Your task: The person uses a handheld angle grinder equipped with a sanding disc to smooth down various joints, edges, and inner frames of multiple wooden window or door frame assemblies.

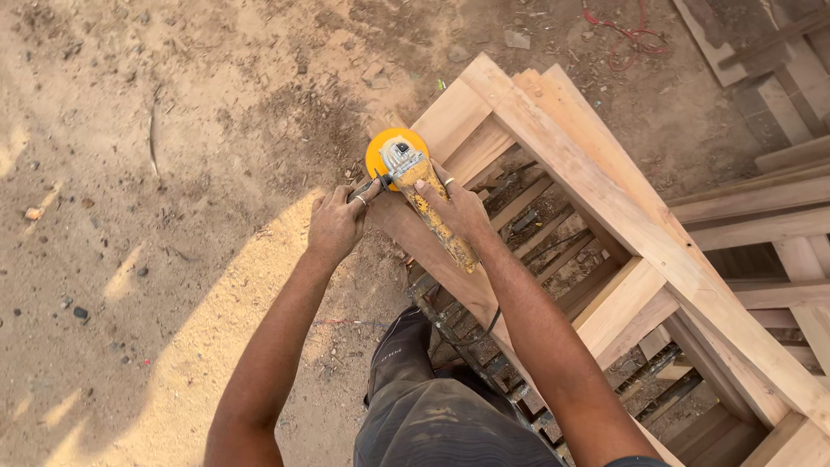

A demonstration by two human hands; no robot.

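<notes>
Angle grinder with a round yellow-orange disc, dusty body, resting disc-down on the corner rail of a pale wooden frame. Gripped by 2 hands: right hand wrapped around the body just behind the head, fingers closed on it, a ring showing; left hand curled shut around the dark side handle, also ringed. Likely fairly heavy and rigid, prone to kick and vibrate, body coated in sawdust and so perhaps slick; best held exactly there, body plus side handle, well clear of the disc. Black cord trailing from the tail, down between the arms. Below the frame, dark metal bars and debris seen through the slats. Beyond, sandy ground strewn with wood chips, more planks stacked at the upper right, a red cord near them.
</notes>
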